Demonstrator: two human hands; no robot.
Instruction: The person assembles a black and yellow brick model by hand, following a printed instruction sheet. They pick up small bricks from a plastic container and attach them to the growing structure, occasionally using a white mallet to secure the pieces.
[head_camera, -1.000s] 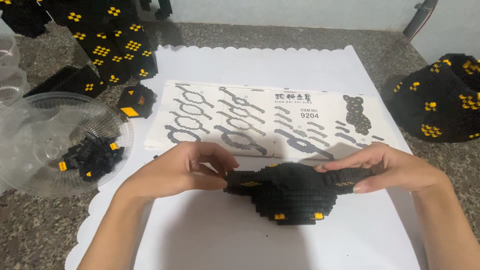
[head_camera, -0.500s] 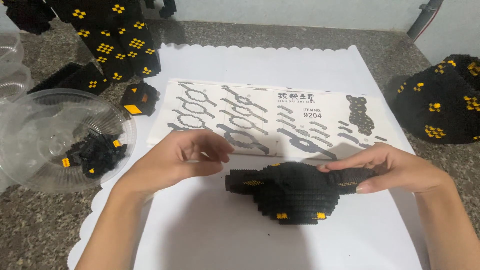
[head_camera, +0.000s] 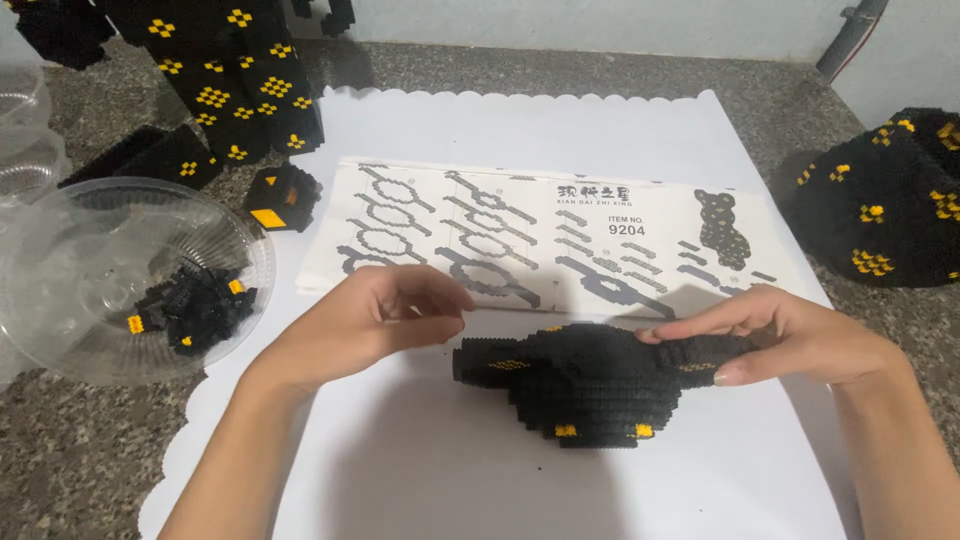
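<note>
A black brick-built model (head_camera: 585, 385) with small yellow spots lies on a white scalloped paper sheet (head_camera: 450, 470). My right hand (head_camera: 775, 335) grips the model's right end, fingers over its top and thumb underneath. My left hand (head_camera: 375, 320) hovers just left of the model, apart from it, with the fingers curled loosely inward; whether they pinch a small piece I cannot tell. A printed instruction sheet (head_camera: 520, 235) with grey diagrams lies behind both hands.
A clear plastic bowl (head_camera: 60, 270) at the left holds several loose black and yellow bricks (head_camera: 190, 305). Tall black-and-yellow brick assemblies (head_camera: 225, 75) stand at the back left, a small block (head_camera: 282, 198) beside them, and a rounded black assembly (head_camera: 885, 200) at the right.
My left hand has let go of the model's left end and lifted away to the left. My right hand keeps its hold on the model.
</note>
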